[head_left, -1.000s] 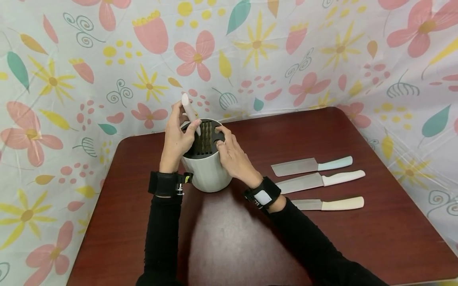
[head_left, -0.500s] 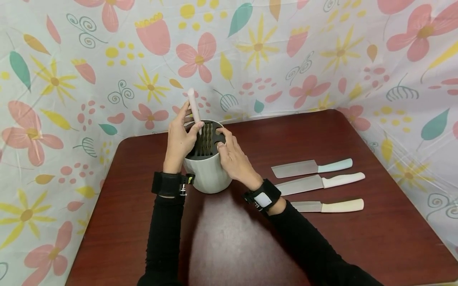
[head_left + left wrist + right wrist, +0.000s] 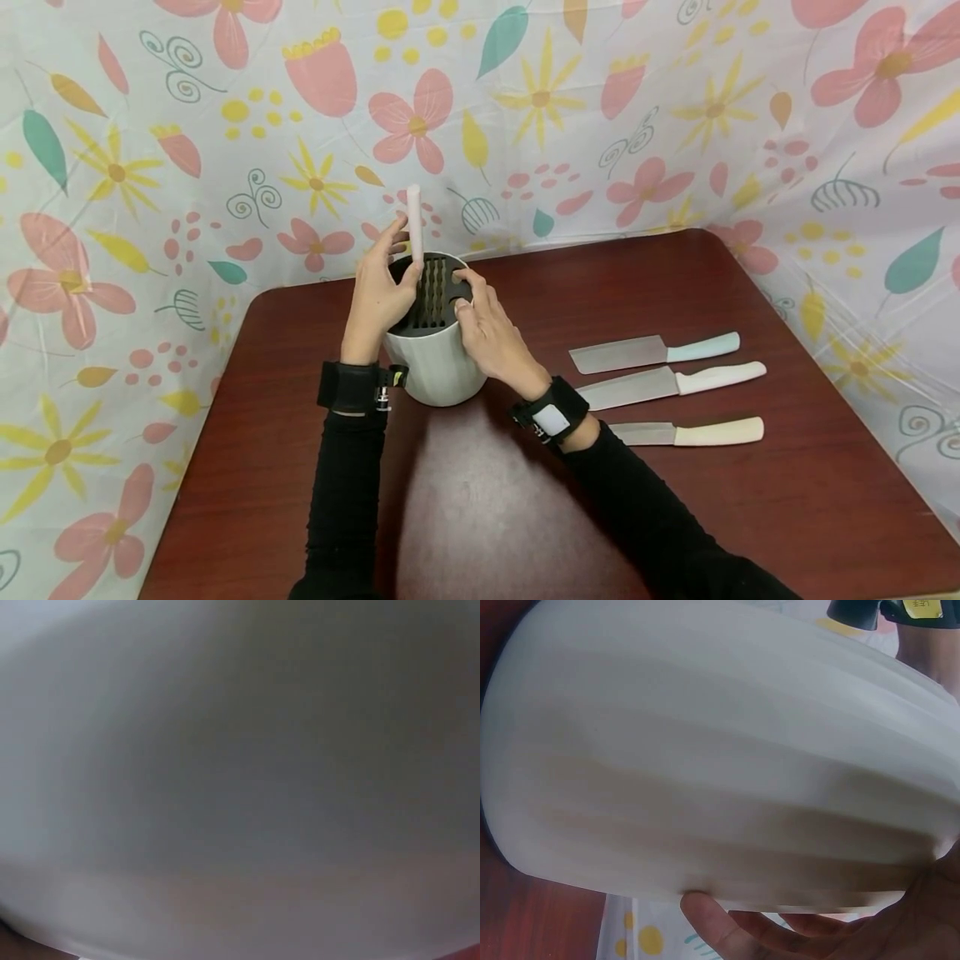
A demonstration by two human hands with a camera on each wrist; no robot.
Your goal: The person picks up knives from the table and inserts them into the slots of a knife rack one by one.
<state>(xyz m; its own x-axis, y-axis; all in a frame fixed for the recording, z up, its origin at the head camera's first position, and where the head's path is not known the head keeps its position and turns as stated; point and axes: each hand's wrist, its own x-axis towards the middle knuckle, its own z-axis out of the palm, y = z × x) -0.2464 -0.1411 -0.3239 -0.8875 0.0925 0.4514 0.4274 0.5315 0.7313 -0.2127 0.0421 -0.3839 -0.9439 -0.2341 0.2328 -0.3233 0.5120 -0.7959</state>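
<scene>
A round off-white knife block (image 3: pixel 437 371) with a dark slotted top stands upright on the table. From the left part of its top rises the pale pinkish handle of a knife (image 3: pixel 415 218), nearly vertical, its blade hidden. My left hand (image 3: pixel 378 293) pinches this knife low on the handle between thumb and fingers, close over the slots. On the opposite side my right hand (image 3: pixel 491 329) grips the rim of the block. In the right wrist view, fingers (image 3: pixel 720 926) of that hand lie along the block's wall. The block's blurred wall (image 3: pixel 240 780) fills the left wrist view.
To the right lie a cleaver with a light blue handle (image 3: pixel 701 346), a knife with a white handle (image 3: pixel 720 377) and a smaller knife with a cream handle (image 3: pixel 718 431), handles pointing right. A flowered cloth (image 3: pixel 540 100) hangs behind the brown table (image 3: pixel 247 467).
The knife handle has swung from a leftward lean to nearly vertical, the left hand shifting slightly right with it. The right hand keeps its grip on the block.
</scene>
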